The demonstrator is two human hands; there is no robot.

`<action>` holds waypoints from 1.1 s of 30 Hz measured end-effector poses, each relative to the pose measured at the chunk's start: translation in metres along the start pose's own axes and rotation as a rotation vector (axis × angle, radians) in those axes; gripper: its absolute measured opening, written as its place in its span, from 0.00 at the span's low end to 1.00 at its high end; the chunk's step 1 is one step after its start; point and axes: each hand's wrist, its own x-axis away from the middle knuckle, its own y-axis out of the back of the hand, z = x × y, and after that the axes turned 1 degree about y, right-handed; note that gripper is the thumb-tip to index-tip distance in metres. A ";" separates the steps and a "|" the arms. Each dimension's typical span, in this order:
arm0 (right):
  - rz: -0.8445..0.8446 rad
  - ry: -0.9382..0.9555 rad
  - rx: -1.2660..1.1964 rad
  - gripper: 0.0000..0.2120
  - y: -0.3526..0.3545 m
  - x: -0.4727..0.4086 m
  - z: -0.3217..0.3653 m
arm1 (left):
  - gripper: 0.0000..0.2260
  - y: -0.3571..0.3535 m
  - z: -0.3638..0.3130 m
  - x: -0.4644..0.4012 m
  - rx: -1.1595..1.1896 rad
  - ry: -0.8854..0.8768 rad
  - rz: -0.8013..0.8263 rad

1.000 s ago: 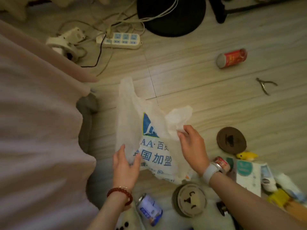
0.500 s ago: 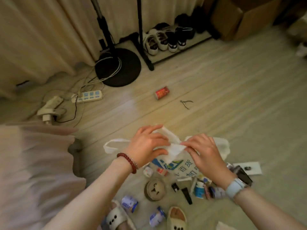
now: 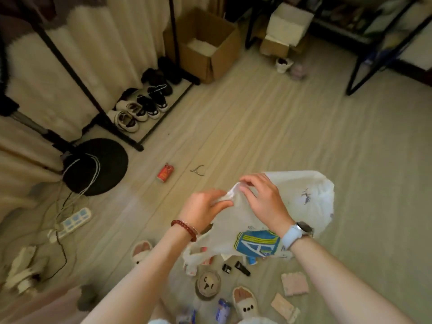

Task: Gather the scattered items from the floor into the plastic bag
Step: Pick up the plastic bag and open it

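Both hands held the bag (image 3: 292,206) up at chest level. The left hand (image 3: 203,211) pinched one layer of its bunched rim and the right hand (image 3: 264,202) pinched the other just beside it, likely to rub the film apart and find the mouth. The bag hung limp below the right wrist, not yet opened. Under the hands lay a round tin (image 3: 208,285), blue cans (image 3: 222,308) and small dark bits; a red can (image 3: 165,172) and clippers (image 3: 198,170) lay well beyond the left hand.
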 end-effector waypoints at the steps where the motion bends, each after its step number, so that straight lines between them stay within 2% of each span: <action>1: -0.070 0.010 0.060 0.07 0.002 -0.005 0.009 | 0.13 0.012 -0.001 -0.008 0.068 0.034 0.009; 4: -0.319 -0.083 0.249 0.09 -0.002 -0.008 0.044 | 0.11 0.054 0.004 -0.031 0.155 0.153 0.028; 6: -0.421 -0.207 0.306 0.09 -0.017 -0.004 0.072 | 0.14 0.084 0.007 -0.043 0.144 0.160 0.036; 8: -0.391 -0.320 0.234 0.12 -0.038 -0.004 0.100 | 0.16 0.112 0.010 -0.056 0.110 0.119 0.052; 11: -0.185 -0.506 0.140 0.27 -0.071 -0.018 0.129 | 0.20 0.142 0.014 -0.075 0.106 0.074 0.065; 14: -0.232 -0.637 0.091 0.38 -0.100 -0.045 0.140 | 0.22 0.156 0.013 -0.092 0.110 0.039 0.105; 16: -0.332 -0.684 0.109 0.32 -0.112 -0.065 0.140 | 0.20 0.159 0.012 -0.104 0.104 0.018 0.120; 19: -0.507 -0.637 0.129 0.10 -0.118 -0.086 0.128 | 0.16 0.164 0.015 -0.125 0.060 -0.044 0.097; 21: -0.539 -0.597 0.161 0.05 -0.113 -0.091 0.115 | 0.11 0.173 0.022 -0.144 -0.020 -0.112 0.118; 24: -0.523 -0.586 0.223 0.06 -0.095 -0.092 0.088 | 0.20 0.186 0.040 -0.178 -0.195 -0.328 0.231; 26: -0.497 -0.651 0.238 0.07 -0.081 -0.094 0.071 | 0.25 0.190 0.048 -0.196 -0.251 -0.483 0.302; 28: -0.484 -0.750 0.216 0.09 -0.072 -0.097 0.057 | 0.36 0.190 0.054 -0.208 -0.288 -0.541 0.385; 29: -0.480 -0.803 0.200 0.09 -0.069 -0.098 0.050 | 0.37 0.188 0.057 -0.212 -0.317 -0.566 0.396; 31: -0.454 -0.885 0.155 0.11 -0.067 -0.096 0.040 | 0.28 0.181 0.065 -0.218 -0.360 -0.571 0.406; 33: -0.459 -0.923 0.112 0.11 -0.072 -0.090 0.036 | 0.14 0.170 0.073 -0.221 -0.275 -0.391 0.448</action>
